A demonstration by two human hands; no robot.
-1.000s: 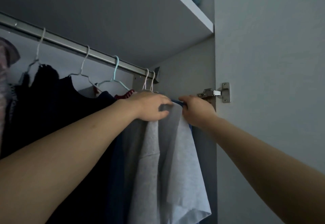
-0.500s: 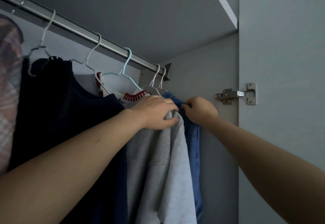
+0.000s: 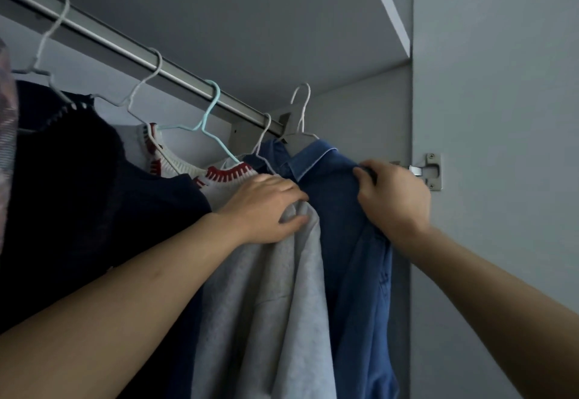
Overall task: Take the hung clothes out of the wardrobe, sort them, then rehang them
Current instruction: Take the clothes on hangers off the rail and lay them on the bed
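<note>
Several garments hang from a metal rail [image 3: 131, 53] inside a grey wardrobe. My right hand [image 3: 394, 198] grips the shoulder of a blue denim shirt [image 3: 344, 226] at the far right; its white hanger hook [image 3: 302, 100] sits lifted clear of the rail. My left hand [image 3: 266, 207] grips the shoulder of a light grey shirt [image 3: 275, 304] just left of the denim one. Further left hang a white knit with a red-striped collar [image 3: 219, 176] on a light blue hanger [image 3: 206, 116] and a dark navy top [image 3: 94, 194].
A shelf [image 3: 388, 6] runs above the rail. The wardrobe's side panel and open door [image 3: 501, 116] stand close on the right, with a metal hinge [image 3: 430, 171] beside my right hand. A patterned garment [image 3: 6, 116] shows at the far left edge.
My right hand has raised the denim shirt, and its hanger hook has come up off the rail. The shirt's collar and shoulder are now exposed. My left hand stays on the grey shirt.
</note>
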